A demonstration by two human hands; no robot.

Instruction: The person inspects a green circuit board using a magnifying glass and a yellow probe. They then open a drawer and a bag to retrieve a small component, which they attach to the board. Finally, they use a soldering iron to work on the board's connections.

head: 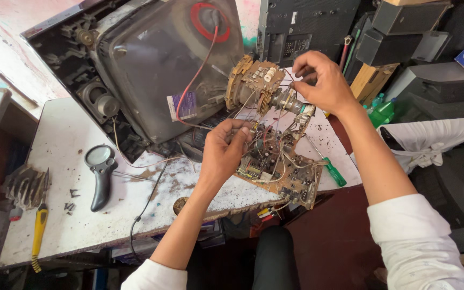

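Note:
An old picture-tube set (151, 70) lies with its screen down on a worn white table (71, 225), its glass funnel and copper deflection yoke (251, 80) facing me. My right hand (323, 80) pinches the small part at the tube's neck end (291, 102). My left hand (226, 150) grips wires at the edge of a brown circuit board (280, 166), which hangs over the table's front edge. A red lead (197, 75) runs from the funnel's red cap down toward the board.
A grey magnifying glass (100, 172), loose screws (71, 200) and a yellow-handled tool (40, 228) lie at the table's left. A green-handled screwdriver (328, 166) rests right of the board. Black casings and boxes (404, 32) pile up behind. White cloth (430, 137) lies at right.

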